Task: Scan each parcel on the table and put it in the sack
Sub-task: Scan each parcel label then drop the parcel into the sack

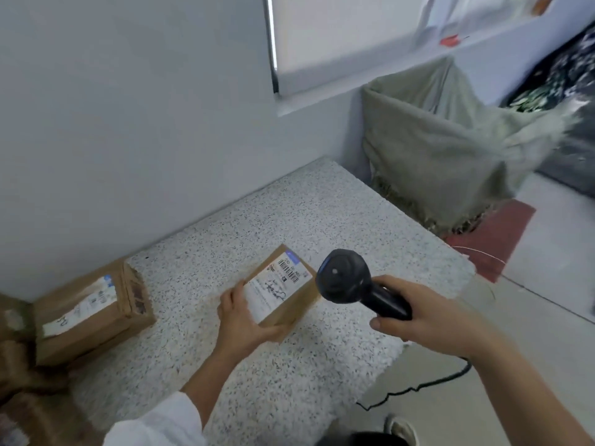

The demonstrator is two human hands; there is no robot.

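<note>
A small brown cardboard parcel (pixel 291 300) with a white shipping label facing up lies on the speckled table (pixel 322 220). My left hand (pixel 240 320) grips its near left end. My right hand (pixel 428 317) holds a black handheld scanner (pixel 351 281) by its handle, the scanner's head just right of the parcel's label. A grey-green sack (pixel 450 149) stands open on the floor beyond the table's far right corner.
A second, larger labelled parcel (pixel 90 310) sits at the table's left by the wall, with more brown boxes (pixel 29 397) at the lower left. The scanner's black cable (pixel 418 386) trails down to the floor. A red mat (pixel 495 239) lies under the sack.
</note>
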